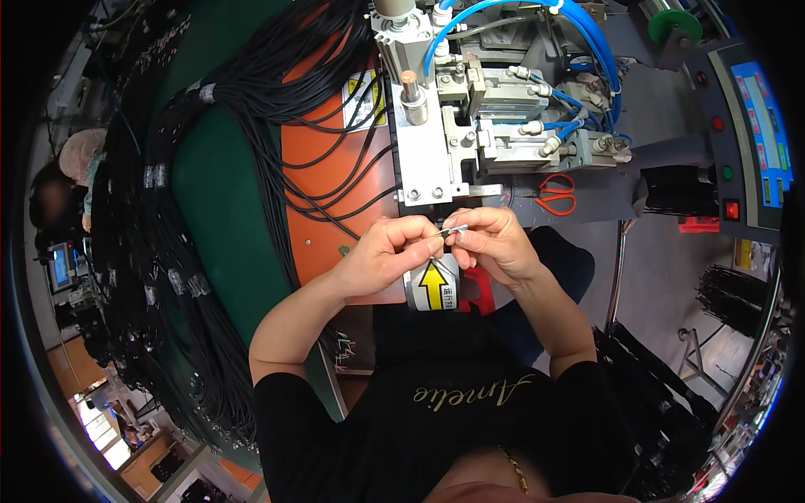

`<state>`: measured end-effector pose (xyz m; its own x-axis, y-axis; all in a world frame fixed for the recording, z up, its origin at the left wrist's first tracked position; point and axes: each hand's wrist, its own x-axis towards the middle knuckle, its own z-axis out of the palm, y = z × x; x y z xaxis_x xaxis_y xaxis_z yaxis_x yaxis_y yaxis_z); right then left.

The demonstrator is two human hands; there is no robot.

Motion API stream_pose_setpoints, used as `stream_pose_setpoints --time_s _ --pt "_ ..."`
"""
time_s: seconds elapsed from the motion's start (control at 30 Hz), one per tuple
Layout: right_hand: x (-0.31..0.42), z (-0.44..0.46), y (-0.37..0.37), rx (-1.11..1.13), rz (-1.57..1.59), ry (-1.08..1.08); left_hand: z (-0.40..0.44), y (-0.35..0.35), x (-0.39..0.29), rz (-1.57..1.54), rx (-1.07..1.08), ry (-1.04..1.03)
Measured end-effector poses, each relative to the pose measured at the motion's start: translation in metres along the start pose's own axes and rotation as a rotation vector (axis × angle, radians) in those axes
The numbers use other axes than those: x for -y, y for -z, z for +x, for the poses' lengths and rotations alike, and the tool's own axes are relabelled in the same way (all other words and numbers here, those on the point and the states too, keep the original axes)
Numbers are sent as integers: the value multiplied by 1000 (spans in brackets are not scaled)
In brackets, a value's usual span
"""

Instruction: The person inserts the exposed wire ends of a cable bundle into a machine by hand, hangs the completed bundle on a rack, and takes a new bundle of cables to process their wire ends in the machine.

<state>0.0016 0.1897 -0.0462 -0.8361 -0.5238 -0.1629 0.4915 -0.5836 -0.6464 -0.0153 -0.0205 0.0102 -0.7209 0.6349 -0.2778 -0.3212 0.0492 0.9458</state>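
Observation:
Just below the front edge of a metal machine (422, 159), my two hands meet, fingertips nearly touching. My left hand (394, 251) is closed in a pinch on the dark end of a thin cable (445, 234). My right hand (490, 243) pinches the small wires (459, 229) that come out of that end; a light blue one shows. Under the fingers is a white label with a yellow arrow (433, 285). The rest of the held cable is hidden by my left hand.
Black cable bundles (251, 92) lie over the orange plate (314, 151) and green table (210, 168). Red-handled scissors (556, 195) lie right of the machine. A control panel (755, 134) stands far right. Another person (82, 155) is at the far left.

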Motion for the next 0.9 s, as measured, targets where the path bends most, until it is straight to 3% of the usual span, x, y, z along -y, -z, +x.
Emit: stream_pose_setpoints --time_s 0.33,0.4,0.43,0.5,0.53,0.6,0.63,0.77,0.83,0.9 --pt "18 0 -9 -40 -431 124 2 -4 -1 85 -34 6" --pt "16 1 -7 -28 -393 112 0 -6 -6 415 -71 -27" --pt "15 2 -7 -28 -393 112 -1 -9 -3 415 -71 -27" --pt "13 3 -7 -65 -982 419 -1 -18 6 885 -281 -346" --pt "11 3 -10 -64 -982 417 1 -22 10 1015 -374 -500" --pt "7 2 -21 -179 -1344 728 0 -26 12 1111 -399 -545" --pt "8 0 -26 -205 -1402 755 -1 -26 13 1209 -421 -593" --pt "3 0 -27 -212 -1291 705 -2 -25 11 1171 -431 -593" --pt "-4 2 -22 -258 -1369 917 -2 -21 10 822 -369 -402" --pt "-10 3 -19 -282 -1429 976 -1 -20 12 745 -362 -360"
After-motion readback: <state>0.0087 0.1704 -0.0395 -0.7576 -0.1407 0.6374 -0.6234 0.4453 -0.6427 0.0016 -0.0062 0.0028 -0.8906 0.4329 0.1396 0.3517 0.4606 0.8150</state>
